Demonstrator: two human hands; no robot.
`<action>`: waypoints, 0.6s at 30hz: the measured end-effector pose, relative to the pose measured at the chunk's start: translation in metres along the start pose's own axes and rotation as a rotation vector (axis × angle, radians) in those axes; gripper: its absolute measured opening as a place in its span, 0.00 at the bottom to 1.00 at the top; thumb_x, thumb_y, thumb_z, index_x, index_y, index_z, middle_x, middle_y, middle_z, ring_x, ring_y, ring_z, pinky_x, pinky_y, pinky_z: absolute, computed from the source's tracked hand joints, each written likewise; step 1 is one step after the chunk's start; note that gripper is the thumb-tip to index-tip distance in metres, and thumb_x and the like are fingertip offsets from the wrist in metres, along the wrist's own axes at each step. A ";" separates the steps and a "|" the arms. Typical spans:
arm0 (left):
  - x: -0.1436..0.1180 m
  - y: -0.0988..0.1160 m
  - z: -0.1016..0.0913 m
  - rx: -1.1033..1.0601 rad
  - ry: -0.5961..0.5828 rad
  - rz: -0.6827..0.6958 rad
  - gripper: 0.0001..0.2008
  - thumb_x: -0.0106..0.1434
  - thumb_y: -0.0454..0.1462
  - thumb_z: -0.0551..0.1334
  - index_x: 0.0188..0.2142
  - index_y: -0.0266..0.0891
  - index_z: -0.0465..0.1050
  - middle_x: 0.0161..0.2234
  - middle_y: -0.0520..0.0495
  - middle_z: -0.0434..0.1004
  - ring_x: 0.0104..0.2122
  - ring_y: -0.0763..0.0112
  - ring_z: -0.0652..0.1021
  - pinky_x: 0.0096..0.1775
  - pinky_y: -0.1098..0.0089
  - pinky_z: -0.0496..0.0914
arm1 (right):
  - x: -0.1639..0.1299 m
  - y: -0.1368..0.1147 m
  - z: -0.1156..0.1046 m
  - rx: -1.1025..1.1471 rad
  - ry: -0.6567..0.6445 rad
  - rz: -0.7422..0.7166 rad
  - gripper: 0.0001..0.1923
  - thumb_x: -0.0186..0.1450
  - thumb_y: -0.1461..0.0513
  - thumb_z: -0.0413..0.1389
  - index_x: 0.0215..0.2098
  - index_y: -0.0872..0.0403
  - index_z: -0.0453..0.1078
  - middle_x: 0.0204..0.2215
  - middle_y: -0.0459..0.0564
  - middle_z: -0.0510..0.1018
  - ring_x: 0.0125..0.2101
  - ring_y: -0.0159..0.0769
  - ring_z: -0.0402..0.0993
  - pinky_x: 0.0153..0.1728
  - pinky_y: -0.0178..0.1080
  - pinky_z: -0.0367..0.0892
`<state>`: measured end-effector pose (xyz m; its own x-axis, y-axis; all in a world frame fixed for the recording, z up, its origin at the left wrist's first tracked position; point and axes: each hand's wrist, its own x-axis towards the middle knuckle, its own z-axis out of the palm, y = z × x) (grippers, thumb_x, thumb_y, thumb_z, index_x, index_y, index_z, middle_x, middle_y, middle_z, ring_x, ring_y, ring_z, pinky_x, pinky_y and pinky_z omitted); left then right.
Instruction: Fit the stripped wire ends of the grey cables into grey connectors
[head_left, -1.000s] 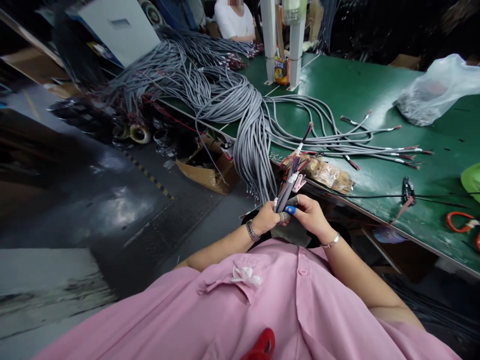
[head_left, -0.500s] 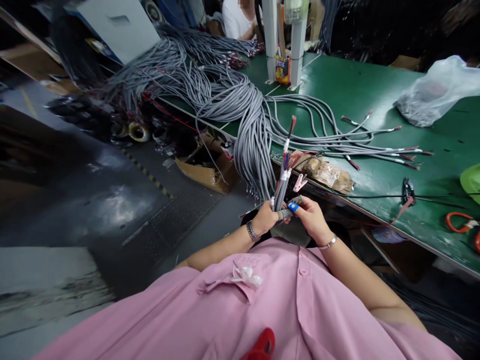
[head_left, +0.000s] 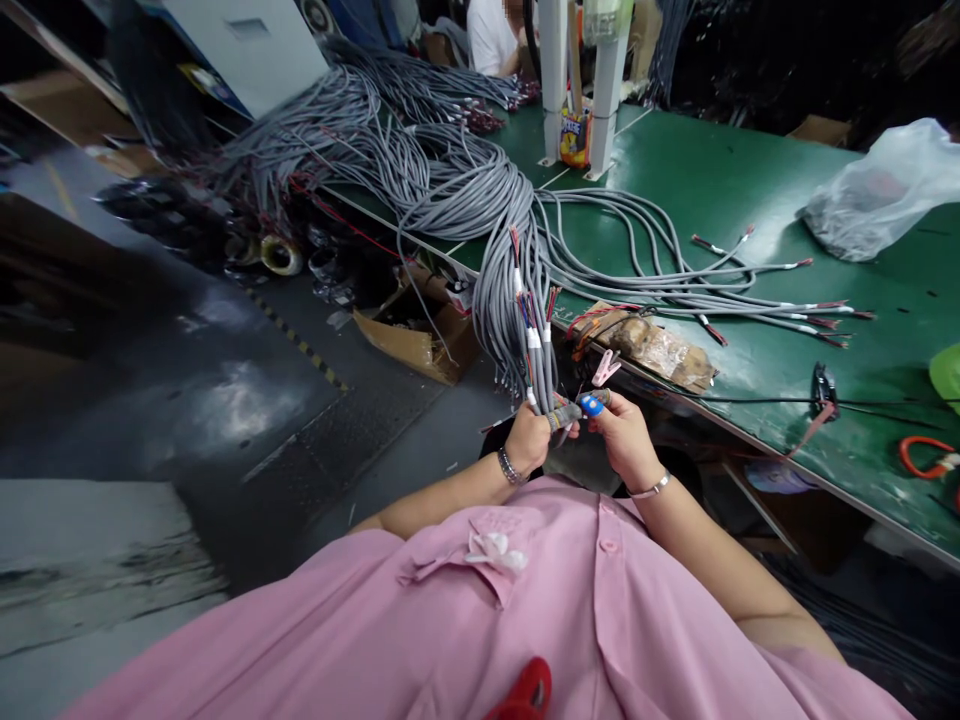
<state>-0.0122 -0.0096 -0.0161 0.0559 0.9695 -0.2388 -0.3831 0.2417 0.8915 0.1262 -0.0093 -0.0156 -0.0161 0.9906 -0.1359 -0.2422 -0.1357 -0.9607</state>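
Left hand: fist closed round upright cable ends.
Right hand: fingertips pinching the same bundle's base.
Table: just beyond both hands.

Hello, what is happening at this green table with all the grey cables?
A person in a pink shirt holds a small bunch of grey cable ends upright in the left hand. The right hand, with blue tape on a fingertip, touches the bunch at its base. A big bundle of grey cables hangs over the edge of the green table, where a few cables with stripped ends lie apart.
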 end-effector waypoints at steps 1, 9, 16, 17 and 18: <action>0.000 0.000 0.000 -0.010 0.011 -0.002 0.17 0.44 0.42 0.72 0.26 0.35 0.68 0.19 0.52 0.73 0.18 0.72 0.74 0.24 0.70 0.70 | 0.000 0.001 0.000 0.009 0.007 0.003 0.11 0.55 0.55 0.64 0.29 0.54 0.74 0.22 0.43 0.71 0.22 0.27 0.60 0.24 0.33 0.58; -0.001 0.001 0.003 -0.057 0.058 0.011 0.15 0.46 0.41 0.71 0.26 0.34 0.70 0.18 0.51 0.73 0.18 0.73 0.73 0.23 0.71 0.70 | 0.001 0.002 0.003 0.016 0.051 -0.007 0.12 0.53 0.54 0.65 0.28 0.53 0.72 0.23 0.42 0.71 0.22 0.27 0.60 0.23 0.33 0.59; 0.001 0.001 0.004 -0.061 0.087 0.028 0.13 0.47 0.42 0.70 0.27 0.35 0.72 0.19 0.50 0.73 0.19 0.72 0.74 0.24 0.70 0.70 | 0.001 0.004 0.002 0.014 0.065 -0.004 0.11 0.53 0.54 0.65 0.29 0.52 0.73 0.24 0.43 0.72 0.23 0.28 0.61 0.24 0.33 0.60; 0.001 0.000 0.004 -0.064 0.086 0.028 0.13 0.47 0.42 0.70 0.27 0.35 0.72 0.19 0.50 0.73 0.19 0.72 0.74 0.24 0.70 0.70 | 0.001 0.004 0.002 0.018 0.063 -0.006 0.11 0.54 0.54 0.65 0.29 0.52 0.73 0.24 0.43 0.72 0.22 0.28 0.61 0.24 0.33 0.59; 0.001 0.000 0.004 -0.069 0.087 0.027 0.13 0.47 0.41 0.70 0.27 0.35 0.71 0.19 0.51 0.73 0.19 0.72 0.74 0.24 0.71 0.70 | 0.001 0.004 0.002 0.022 0.057 -0.009 0.11 0.54 0.55 0.65 0.29 0.52 0.73 0.24 0.43 0.72 0.22 0.28 0.61 0.24 0.33 0.59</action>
<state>-0.0088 -0.0081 -0.0152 -0.0346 0.9677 -0.2499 -0.4457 0.2088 0.8705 0.1236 -0.0092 -0.0189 0.0410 0.9891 -0.1417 -0.2632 -0.1262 -0.9564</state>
